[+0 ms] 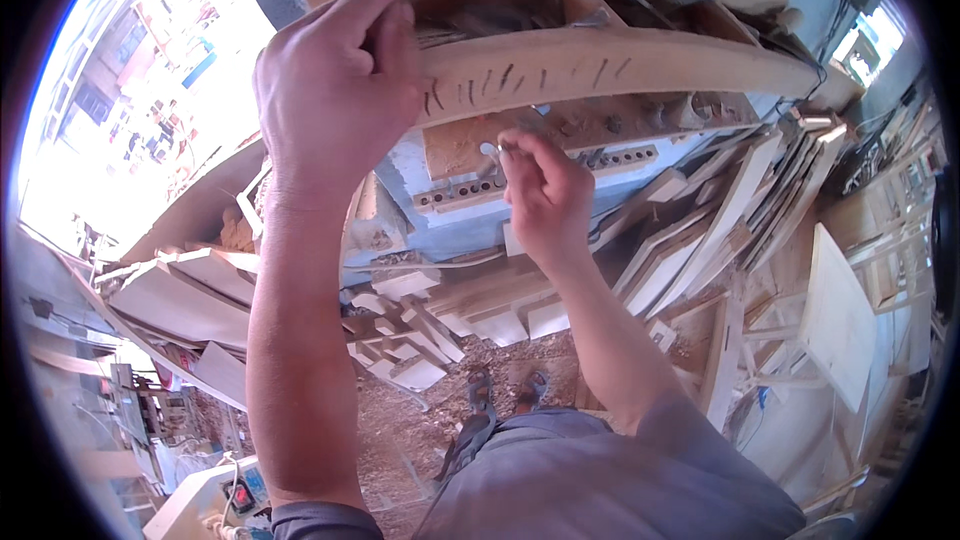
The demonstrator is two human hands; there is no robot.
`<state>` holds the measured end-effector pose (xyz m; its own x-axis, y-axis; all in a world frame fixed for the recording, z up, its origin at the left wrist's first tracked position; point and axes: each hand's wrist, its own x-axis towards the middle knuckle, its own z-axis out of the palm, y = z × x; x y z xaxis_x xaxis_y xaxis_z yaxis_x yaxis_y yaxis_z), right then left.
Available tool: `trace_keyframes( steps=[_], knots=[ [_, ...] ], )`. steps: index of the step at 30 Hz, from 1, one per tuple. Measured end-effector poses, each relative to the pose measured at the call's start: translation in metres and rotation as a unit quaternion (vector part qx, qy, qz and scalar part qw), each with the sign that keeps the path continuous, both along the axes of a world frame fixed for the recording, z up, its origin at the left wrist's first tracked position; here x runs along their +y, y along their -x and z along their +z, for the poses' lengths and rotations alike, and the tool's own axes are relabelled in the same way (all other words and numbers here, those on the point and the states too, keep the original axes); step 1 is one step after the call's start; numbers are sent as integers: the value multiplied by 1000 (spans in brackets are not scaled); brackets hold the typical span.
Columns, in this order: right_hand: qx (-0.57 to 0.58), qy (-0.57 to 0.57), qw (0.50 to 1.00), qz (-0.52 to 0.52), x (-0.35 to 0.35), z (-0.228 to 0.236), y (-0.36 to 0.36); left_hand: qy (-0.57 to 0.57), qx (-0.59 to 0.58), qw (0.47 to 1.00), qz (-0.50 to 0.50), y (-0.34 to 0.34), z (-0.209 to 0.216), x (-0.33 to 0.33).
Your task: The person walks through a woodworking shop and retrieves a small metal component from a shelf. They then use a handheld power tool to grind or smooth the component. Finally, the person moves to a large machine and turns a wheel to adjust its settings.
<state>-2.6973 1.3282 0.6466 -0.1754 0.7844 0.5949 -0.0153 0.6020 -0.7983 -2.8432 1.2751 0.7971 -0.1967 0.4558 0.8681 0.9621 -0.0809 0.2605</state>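
My left hand (335, 90) is raised at the left end of a curved wooden shelf edge (560, 65) with dark pencil-like strokes on it. Its fingers curl inward and look slightly blurred; whatever they hold, if anything, is hidden. Lower and to the right, my right hand (547, 190) pinches thumb and forefinger together at a small pale thing too small to name. This hand is in front of a wall-mounted wooden board (460, 148). Just below the board runs a narrow wooden rack (455, 196) with a row of holes, several holding small bits.
Tools and scraps crowd the shelf (490, 20) above. Planks (720, 205) lean against the wall at right, and offcuts (415, 365) pile below. Wood shavings cover the floor (400, 440) round my feet. A pale panel (838, 315) stands at far right.
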Motion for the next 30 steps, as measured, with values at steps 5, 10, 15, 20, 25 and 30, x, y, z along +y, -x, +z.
trace_keyframes(
  steps=[5, 10, 15, 20, 25, 30],
  knots=[
    [129, 186, 962, 153, -38, 3, -17, -10, 12, 1000, -12, 2, -2, -1],
    [215, 296, 894, 258, -56, -4, -28, 3, -57, 998, -22, -2, 1, -9],
    [287, 417, 816, 278, -68, -11, -37, -239, 91, 965, -57, 11, -48, -25],
    [233, 426, 822, 298, -85, -28, -51, 29, -472, 827, -303, -75, -161, -114],
    [154, 430, 842, 287, -107, -44, -51, 41, -692, 620, -366, -80, -210, -137],
    [79, 483, 847, 207, -127, -51, -49, 33, -744, 580, -331, -82, -224, -150]
  ],
)
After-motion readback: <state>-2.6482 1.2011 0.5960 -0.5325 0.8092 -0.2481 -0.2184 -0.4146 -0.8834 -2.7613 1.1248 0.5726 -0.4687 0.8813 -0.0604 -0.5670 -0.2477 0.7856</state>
